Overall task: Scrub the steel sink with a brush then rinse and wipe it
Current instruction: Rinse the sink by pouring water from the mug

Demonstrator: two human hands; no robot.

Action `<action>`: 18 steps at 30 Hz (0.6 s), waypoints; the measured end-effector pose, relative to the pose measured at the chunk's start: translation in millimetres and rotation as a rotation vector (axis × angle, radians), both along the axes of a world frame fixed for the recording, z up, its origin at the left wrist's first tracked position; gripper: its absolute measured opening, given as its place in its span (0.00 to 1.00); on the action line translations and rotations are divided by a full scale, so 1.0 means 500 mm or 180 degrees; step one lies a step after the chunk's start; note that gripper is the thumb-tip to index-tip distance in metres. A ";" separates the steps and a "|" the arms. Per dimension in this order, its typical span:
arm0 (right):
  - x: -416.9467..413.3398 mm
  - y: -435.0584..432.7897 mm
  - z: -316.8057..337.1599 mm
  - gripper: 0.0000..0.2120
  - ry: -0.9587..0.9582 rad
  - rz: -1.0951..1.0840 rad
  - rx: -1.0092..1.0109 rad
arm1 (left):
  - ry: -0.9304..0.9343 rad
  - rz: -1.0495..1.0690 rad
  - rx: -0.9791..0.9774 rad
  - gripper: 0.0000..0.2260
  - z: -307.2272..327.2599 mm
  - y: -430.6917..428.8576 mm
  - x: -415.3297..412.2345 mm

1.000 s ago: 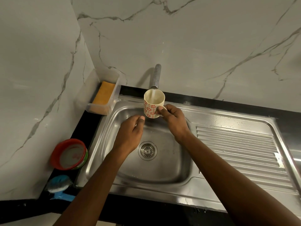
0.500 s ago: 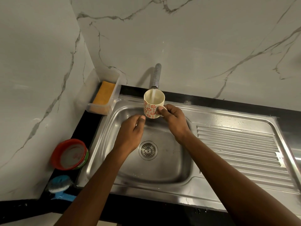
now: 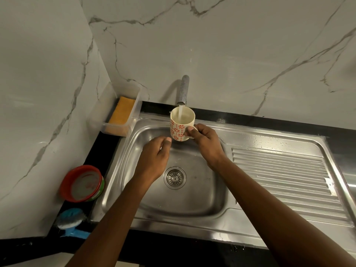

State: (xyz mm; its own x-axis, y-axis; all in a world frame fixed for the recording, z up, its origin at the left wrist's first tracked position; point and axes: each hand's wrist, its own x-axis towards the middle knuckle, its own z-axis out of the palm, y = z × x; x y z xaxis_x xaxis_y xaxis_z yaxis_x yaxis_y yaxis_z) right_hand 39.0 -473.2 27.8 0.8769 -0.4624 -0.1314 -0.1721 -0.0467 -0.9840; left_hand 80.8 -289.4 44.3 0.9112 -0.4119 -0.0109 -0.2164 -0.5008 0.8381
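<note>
A steel sink (image 3: 194,201) with a round drain (image 3: 175,177) fills the middle of the view. My right hand (image 3: 207,143) grips the handle of a white mug with red flower print (image 3: 180,125), held upright under the tap (image 3: 184,90). Water runs from the tap into the mug. My left hand (image 3: 154,158) hovers over the basin just left of and below the mug, fingers loosely curled and holding nothing. A blue-handled brush (image 3: 72,221) lies on the black counter at the lower left.
A clear plastic box with a yellow-orange sponge (image 3: 122,112) stands at the sink's back left corner. A red-rimmed round tub (image 3: 82,184) sits left of the basin. The ribbed drainboard (image 3: 283,178) extends to the right. Marble walls close the back and left.
Almost nothing differs: the mug stays under the running tap and both hands hold their places.
</note>
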 end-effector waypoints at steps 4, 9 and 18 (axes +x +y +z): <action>-0.001 0.001 0.001 0.11 0.0005 -0.0013 0.0023 | -0.0006 -0.0020 -0.0003 0.15 0.001 -0.001 -0.001; -0.001 0.001 -0.001 0.11 0.0020 -0.0021 0.0020 | 0.0009 -0.0045 0.0015 0.15 0.000 0.003 -0.003; -0.004 0.001 0.000 0.12 -0.0023 -0.0014 0.0109 | 0.0026 -0.0082 0.0048 0.16 0.001 0.008 -0.004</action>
